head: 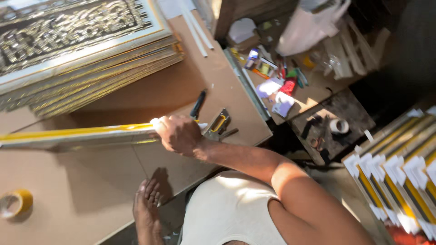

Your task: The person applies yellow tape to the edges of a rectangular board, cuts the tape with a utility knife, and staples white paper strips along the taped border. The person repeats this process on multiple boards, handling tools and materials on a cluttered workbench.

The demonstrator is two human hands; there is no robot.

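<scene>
Fingers of the right hand (178, 134) wrapped tight around the end of a long gold-striped frame moulding (77, 135), held level just over the brown board (91, 190). Left hand (146, 204) flat, fingers spread, pressing the board's near edge. Staple gun (218, 125) just beside the right hand.

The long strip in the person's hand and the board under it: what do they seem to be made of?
The long strip looks like moulded frame stock, wood or plastic, with a glossy gold-yellow face that glints in the sun. The board looks like matte brown hardboard or fibreboard, flat, grainless and thin-edged. The right hand grips the strip's end.
</scene>
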